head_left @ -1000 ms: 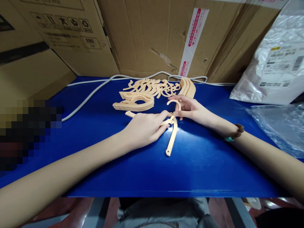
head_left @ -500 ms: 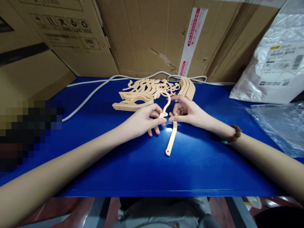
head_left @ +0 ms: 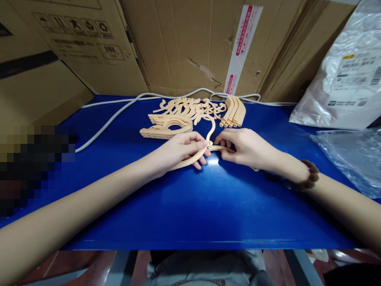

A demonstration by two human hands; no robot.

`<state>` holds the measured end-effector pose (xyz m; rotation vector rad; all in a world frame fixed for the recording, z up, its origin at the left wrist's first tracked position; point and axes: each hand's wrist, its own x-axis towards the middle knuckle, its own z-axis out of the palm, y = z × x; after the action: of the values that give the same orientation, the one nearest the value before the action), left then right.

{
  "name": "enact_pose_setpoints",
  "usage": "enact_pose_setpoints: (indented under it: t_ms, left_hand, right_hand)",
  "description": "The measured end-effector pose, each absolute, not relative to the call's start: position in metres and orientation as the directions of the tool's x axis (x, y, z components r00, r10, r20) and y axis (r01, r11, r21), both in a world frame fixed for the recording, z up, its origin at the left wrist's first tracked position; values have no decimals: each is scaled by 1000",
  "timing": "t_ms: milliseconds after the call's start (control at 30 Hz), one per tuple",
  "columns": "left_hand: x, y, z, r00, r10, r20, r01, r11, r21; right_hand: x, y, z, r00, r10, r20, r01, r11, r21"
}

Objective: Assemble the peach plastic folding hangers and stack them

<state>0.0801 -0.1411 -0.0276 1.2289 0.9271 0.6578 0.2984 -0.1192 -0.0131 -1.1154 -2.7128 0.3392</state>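
Note:
My left hand (head_left: 184,147) pinches a cream plastic hanger arm (head_left: 187,163) near its inner end, where a curved hanger hook (head_left: 212,128) rises from the joint. Between the fingers of my right hand (head_left: 250,149) is a second hanger arm (head_left: 218,148). Its end meets the hook's base beside my left fingertips. Most of this second arm lies hidden under the right hand. Whether the pieces are locked together I cannot tell. Just behind my hands are a heap of loose hooks (head_left: 181,106), a pile of curved arms (head_left: 165,132) and a neat stack of arms (head_left: 233,111).
The blue tabletop (head_left: 190,210) carries everything. A white cable (head_left: 119,106) runs along its back, before tall cardboard boxes (head_left: 184,47). On the right, a white labelled bag (head_left: 333,95) stands above clear plastic film (head_left: 351,159).
My right hand has taken hold of the arm that lay pointing toward me and swung it out to the right. The left hand's arm now shows, slanting down to the left.

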Motion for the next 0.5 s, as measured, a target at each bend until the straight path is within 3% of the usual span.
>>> enact_pose_setpoints:
  t_ms: [300, 500]
  left_hand:
    - [81, -143, -26, 446, 870, -211, -27, 249, 968]
    - [82, -142, -27, 426, 877, -224, -47, 268, 962]
  right_hand:
    - [302, -113, -28, -714, 663, 225, 664, 743, -81]
    - [297, -115, -36, -719, 631, 292, 648, 760, -47]
